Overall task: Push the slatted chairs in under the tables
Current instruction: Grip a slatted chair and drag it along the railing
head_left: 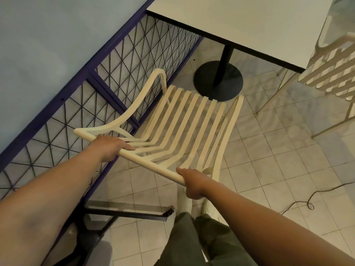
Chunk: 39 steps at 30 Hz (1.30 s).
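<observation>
A cream slatted chair [184, 120] stands on the tiled floor in front of me, its seat facing a white table [240, 22] on a black pedestal with a round base [218, 81]. The seat's front edge is just short of the base and outside the tabletop's edge. My left hand [111, 147] grips the top rail of the chair's back near its left end. My right hand [192, 182] grips the same rail at its right end.
A purple-framed railing with black mesh [107, 77] runs close along the chair's left side. A second slatted chair [334, 70] stands at the right of the table. A black cable [311, 200] lies on the floor at right. A dark metal frame [130, 213] is near my legs.
</observation>
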Motion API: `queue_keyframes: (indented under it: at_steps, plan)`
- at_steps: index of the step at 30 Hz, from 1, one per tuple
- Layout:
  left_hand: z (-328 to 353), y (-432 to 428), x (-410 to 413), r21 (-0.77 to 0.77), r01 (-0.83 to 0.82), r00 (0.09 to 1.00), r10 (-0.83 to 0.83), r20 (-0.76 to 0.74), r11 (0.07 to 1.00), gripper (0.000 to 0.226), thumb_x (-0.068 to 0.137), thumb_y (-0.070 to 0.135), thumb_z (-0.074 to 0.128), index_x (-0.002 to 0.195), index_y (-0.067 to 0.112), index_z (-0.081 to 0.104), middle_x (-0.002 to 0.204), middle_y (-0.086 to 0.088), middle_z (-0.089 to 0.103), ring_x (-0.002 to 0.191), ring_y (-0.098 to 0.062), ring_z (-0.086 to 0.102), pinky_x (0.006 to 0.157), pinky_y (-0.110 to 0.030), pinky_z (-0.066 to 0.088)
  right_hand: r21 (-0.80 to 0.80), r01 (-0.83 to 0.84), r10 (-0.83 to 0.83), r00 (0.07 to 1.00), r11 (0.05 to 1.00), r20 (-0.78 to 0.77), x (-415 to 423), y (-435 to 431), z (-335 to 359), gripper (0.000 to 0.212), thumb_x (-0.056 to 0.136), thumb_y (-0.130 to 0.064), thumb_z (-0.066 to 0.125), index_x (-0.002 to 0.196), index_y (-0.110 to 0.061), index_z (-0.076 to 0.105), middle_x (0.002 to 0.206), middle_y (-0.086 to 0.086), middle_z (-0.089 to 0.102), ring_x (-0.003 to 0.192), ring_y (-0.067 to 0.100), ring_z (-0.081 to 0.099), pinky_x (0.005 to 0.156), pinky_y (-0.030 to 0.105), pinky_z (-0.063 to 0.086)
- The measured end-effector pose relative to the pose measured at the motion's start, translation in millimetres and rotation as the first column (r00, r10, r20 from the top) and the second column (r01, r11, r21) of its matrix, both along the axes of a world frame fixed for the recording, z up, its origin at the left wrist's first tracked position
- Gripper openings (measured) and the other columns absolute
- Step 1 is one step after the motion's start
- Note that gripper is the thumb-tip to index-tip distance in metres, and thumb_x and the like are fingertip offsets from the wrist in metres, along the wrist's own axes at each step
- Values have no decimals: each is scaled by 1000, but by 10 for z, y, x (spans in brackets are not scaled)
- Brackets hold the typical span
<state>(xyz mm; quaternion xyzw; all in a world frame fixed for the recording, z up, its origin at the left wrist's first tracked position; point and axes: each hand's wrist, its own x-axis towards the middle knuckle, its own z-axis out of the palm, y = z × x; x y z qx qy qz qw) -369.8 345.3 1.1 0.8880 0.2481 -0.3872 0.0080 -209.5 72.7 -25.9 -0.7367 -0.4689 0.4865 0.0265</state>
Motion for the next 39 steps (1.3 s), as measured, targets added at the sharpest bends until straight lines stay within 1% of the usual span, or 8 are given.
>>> queue_keyframes:
  at_steps: [7,12,21,26,29,32,35,39]
  plan:
    - [9,9,-38,-23,4,1000,-4,6,1000,81,97,1,46,143,67,35,131,7,59,109,-21,57,94,-42,44,-23,-32,32,999,999,27,-22,16,109,78,87,-2,64,154,-24,31,126,10,58,108,26,58,87,36,49]
    - [34,-32,-189,-31,4,1000,-4,0,1000,81,97,2,48,143,67,35,128,8,60,108,-19,58,89,-39,47,-18,-32,32,999,999,27,-162,-24,108,70,86,-2,64,148,-24,38,124,10,59,100,23,57,85,35,49]
    - [90,-117,-411,-39,12,1000,-13,-13,999,78,98,4,48,144,65,37,132,8,60,112,-19,58,92,-40,48,-3,-23,23,1000,1000,1,-417,-116,71,70,86,0,66,147,-20,39,126,10,58,111,27,58,94,39,49]
    - [110,-144,-446,-31,8,1000,-8,-6,999,75,97,4,49,146,61,38,131,6,61,112,-20,59,90,-38,48,8,-37,37,999,999,10,-436,-126,63,70,86,-2,67,148,-20,38,128,10,58,113,27,57,95,38,48]
    - [101,-147,-490,-25,9,1000,-10,-12,1000,77,97,5,50,147,61,34,130,5,60,110,-21,58,86,-35,45,18,-41,40,999,999,6,-444,-114,29,66,85,-4,69,144,-20,42,125,9,59,109,25,57,92,37,48]
    - [87,-111,-534,-53,4,1000,-4,-6,999,72,96,16,54,146,64,32,135,8,59,112,-20,58,90,-38,47,26,-33,33,999,999,-12,-456,-116,-11,63,85,-7,69,142,-22,44,123,8,59,106,24,57,90,37,47]
    - [108,-120,-522,-106,5,1000,-7,-21,994,67,90,41,64,147,60,35,140,17,57,123,-15,55,94,-39,42,37,-30,31,999,999,-22,-442,-113,-30,58,88,-17,69,140,-21,45,123,8,60,103,23,56,88,36,47]
    - [134,-184,-468,-160,-53,999,50,-22,986,73,81,57,67,148,53,39,137,14,60,121,-15,56,96,-43,48,31,-19,20,999,999,-35,-407,-114,39,52,92,-30,68,139,-20,47,123,9,62,96,20,54,85,34,45]
